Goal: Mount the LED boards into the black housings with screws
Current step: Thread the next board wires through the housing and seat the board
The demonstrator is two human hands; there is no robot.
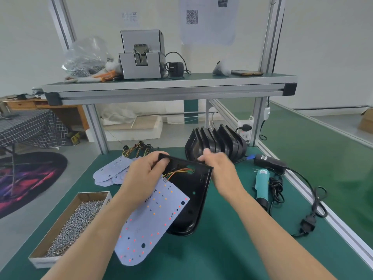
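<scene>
The left hand (143, 176) is gripping the far left corner of a housing (193, 186), fingers curled round its rim, while the right hand (220, 168), slightly blurred, is gripping the far right corner with its fingers hooked over the edge. The housing is sitting between the two hands over the middle of the table (222, 249), its open side facing up, its far end square and its near end rounded; whether that near end is touching the mat, I cannot tell. It is glossy black, showing a large hole near the far end and several small holes along its floor. A board (153, 223) is lying half in and half out of it, sticking out to the near left. The board is pale, long and round-ended, carrying rows of red and orange LEDs and dark holes. Its thin coloured wires (177, 171) are running from its far edge to the large hole. More housings (216, 142) are standing on edge behind, spare boards (111, 171) are lying at the far left, a box (88, 196) of screws (80, 225) is sitting at the near left, and a teal driver (262, 182) is lying on the right.
</scene>
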